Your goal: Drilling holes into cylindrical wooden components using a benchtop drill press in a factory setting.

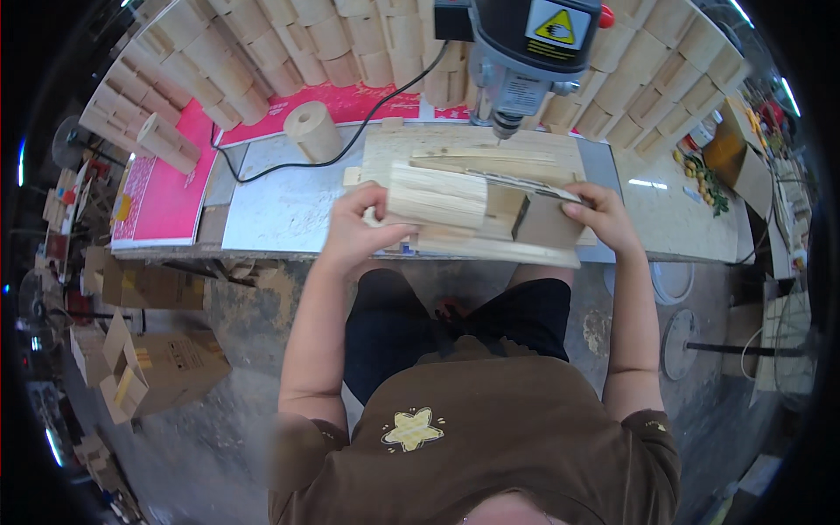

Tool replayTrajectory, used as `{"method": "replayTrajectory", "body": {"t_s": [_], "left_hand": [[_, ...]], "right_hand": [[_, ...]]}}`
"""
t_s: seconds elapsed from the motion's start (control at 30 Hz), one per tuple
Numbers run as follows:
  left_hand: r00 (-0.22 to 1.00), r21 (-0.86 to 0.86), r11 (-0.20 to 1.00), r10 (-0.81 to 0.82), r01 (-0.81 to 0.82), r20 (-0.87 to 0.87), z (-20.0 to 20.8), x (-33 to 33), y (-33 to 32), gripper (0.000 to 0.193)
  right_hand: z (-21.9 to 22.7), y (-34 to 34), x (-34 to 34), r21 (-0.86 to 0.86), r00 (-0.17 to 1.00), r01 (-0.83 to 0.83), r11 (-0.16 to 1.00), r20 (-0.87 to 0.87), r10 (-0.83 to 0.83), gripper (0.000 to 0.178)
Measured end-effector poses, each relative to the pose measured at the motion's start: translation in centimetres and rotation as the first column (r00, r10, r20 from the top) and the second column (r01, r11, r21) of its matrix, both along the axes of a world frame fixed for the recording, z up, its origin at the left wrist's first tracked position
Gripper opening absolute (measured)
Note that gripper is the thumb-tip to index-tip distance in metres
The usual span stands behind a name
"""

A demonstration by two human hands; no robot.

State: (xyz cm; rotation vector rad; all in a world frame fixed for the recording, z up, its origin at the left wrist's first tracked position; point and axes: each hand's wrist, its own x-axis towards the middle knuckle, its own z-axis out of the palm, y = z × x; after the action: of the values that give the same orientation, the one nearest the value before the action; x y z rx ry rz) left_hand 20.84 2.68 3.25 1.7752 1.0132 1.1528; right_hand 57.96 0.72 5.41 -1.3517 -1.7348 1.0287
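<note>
My left hand (pixel 360 226) is closed on the left end of a pale wooden cylinder (pixel 437 197), which lies on its side over a wooden jig (pixel 385 149). My right hand (pixel 604 214) pinches the right end of a narrow, dark-edged strip (pixel 529 184) that runs left toward the cylinder. Below this strip, close to my right fingers, is a flat grey-brown block (pixel 549 220) with a dark left edge. A drill press (pixel 516 83) stands just beyond the jig, its chuck and bit above the jig's far part.
Rows of stacked wooden cylinders (pixel 350 39) line the back of the table. One holed cylinder (pixel 313 131) stands at back left, and another (pixel 168 143) farther left. A black cable (pixel 350 144) crosses the white board (pixel 271 214). Cardboard boxes (pixel 166 367) sit on the floor at left.
</note>
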Motion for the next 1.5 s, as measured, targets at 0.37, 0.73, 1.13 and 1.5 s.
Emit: {"method": "replayTrajectory", "body": {"t_s": [0.37, 0.73, 1.13, 1.5], "left_hand": [[0.609, -0.372, 0.836, 0.548, -0.402, 0.573, 9.0, -6.2, -5.3, 0.026], [0.77, -0.485, 0.79, 0.557, -0.376, 0.311, 5.0, -2.9, -5.0, 0.028], [0.885, -0.575, 0.818, 0.252, 0.022, 0.392, 3.8, 2.6, -4.6, 0.042], [0.994, -0.44, 0.898, -0.069, 0.026, -0.081, -0.8, 7.4, -1.7, 0.045]], "right_hand": [[0.5, -3.5, -2.1, -0.305, 0.957, -0.047, 0.951, -0.286, -0.044, 0.023], [3.5, -4.1, -5.6, 0.32, 0.989, 0.06, 0.946, -0.145, -0.013, 0.022], [1.9, -3.8, -5.1, 0.192, 0.977, -0.009, 0.981, -0.209, 0.05, 0.021], [-3.4, -2.3, -0.9, 0.071, 0.968, 0.168, 0.983, -0.199, -0.151, 0.022]]}}
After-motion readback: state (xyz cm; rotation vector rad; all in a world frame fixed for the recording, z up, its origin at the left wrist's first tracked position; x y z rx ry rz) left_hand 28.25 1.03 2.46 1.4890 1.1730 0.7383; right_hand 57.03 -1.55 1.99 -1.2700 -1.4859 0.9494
